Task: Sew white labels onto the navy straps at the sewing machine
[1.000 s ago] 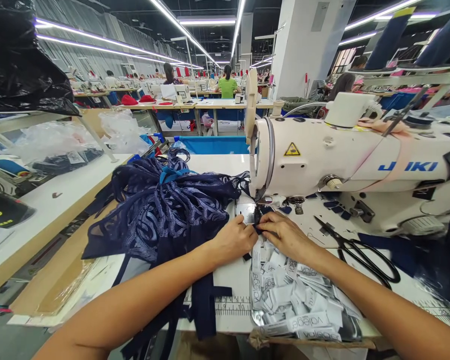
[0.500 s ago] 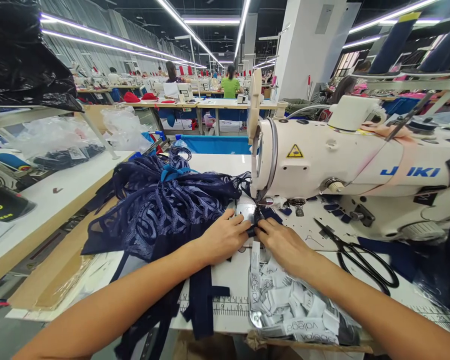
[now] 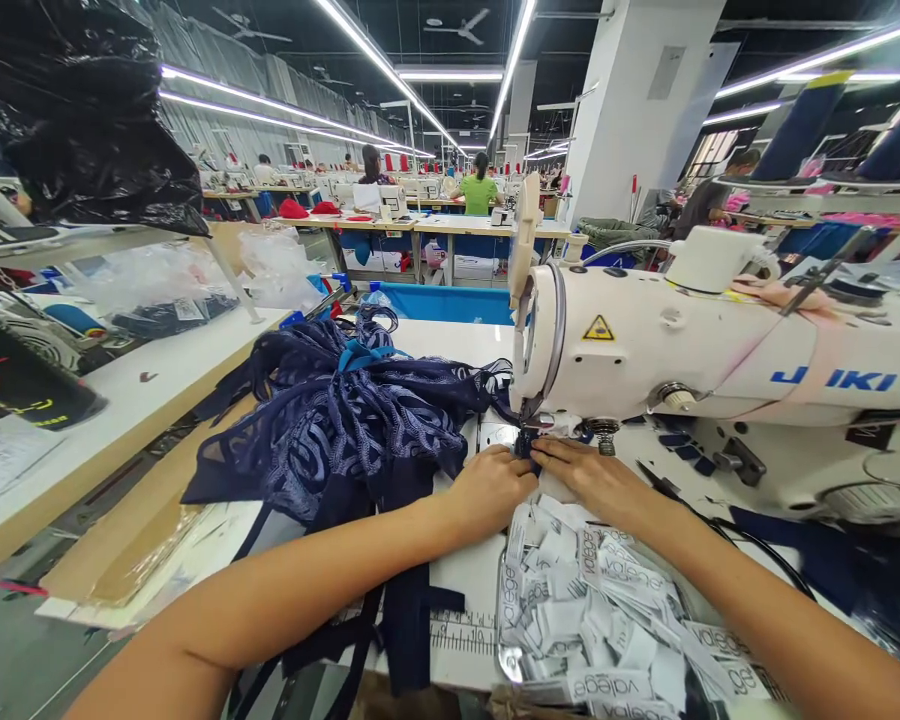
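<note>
My left hand (image 3: 495, 490) is closed, its curled fingers pinching a small piece of navy fabric (image 3: 526, 443) beneath the sewing machine's needle area. From the other side, the fingertips of my right hand (image 3: 596, 480) press together on the same piece, and its fingers lie fairly straight. The white sewing machine (image 3: 607, 340) stands just above and right of both hands. A large bundle of navy lace garments (image 3: 360, 430), tied with a blue strip, is heaped to the left of the needle. Below my right wrist sits a tray of white printed labels (image 3: 592, 610).
Black scissors (image 3: 776, 560) lie partly hidden behind my right forearm. Navy fabric (image 3: 787, 525) rests at the right. Another white table (image 3: 135, 390) flanks the left side, with a black plastic bag (image 3: 90, 120) above it. Co-workers sit at machines farther back.
The view has tilted upward and shifted left. My right fingers have straightened and sit closer to the needle. My right forearm now covers more of the scissors; more labels show.
</note>
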A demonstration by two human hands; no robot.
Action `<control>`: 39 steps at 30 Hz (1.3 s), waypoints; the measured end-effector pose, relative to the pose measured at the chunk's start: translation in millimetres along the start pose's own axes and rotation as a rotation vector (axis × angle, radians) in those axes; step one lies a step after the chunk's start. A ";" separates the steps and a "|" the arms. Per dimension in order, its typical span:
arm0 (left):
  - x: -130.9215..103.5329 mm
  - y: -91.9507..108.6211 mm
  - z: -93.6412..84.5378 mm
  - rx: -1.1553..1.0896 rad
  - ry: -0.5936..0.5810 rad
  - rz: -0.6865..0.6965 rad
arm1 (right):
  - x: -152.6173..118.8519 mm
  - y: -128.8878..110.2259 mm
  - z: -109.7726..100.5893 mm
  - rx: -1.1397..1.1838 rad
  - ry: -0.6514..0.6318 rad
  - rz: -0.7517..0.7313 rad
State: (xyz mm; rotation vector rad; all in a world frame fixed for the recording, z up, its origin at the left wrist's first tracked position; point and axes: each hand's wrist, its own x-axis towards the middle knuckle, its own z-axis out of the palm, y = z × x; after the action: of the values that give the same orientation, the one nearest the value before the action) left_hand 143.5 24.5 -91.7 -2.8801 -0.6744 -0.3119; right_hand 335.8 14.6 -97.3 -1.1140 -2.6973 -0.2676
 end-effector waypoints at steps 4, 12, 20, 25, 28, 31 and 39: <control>0.0 1.2 2.8 0.014 0.017 -0.007 | -1.8 4.3 2.1 -0.011 -0.010 -0.004; 3.2 4.2 -0.1 0.029 0.018 -0.037 | -0.3 4.6 5.0 0.004 -0.004 0.004; 7.5 4.7 6.6 0.087 0.077 -0.048 | 0.2 5.1 6.5 0.008 0.030 0.025; 9.3 5.3 8.5 0.108 0.117 -0.065 | 3.9 4.4 0.9 0.003 0.025 0.034; 10.0 4.8 9.3 0.119 0.131 -0.067 | 6.5 2.9 -5.2 -0.017 -0.004 0.054; 11.2 3.8 10.1 0.134 0.142 -0.073 | 8.1 1.3 -10.4 -0.027 -0.022 0.068; 12.5 2.4 11.7 0.157 0.149 -0.074 | 10.8 2.5 -11.2 -0.069 -0.067 0.111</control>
State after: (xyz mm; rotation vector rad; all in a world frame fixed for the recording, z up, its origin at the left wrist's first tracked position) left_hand 157.4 30.1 -100.3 -2.6569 -0.7433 -0.4566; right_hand 331.6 20.8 -83.5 -1.3103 -2.6900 -0.3129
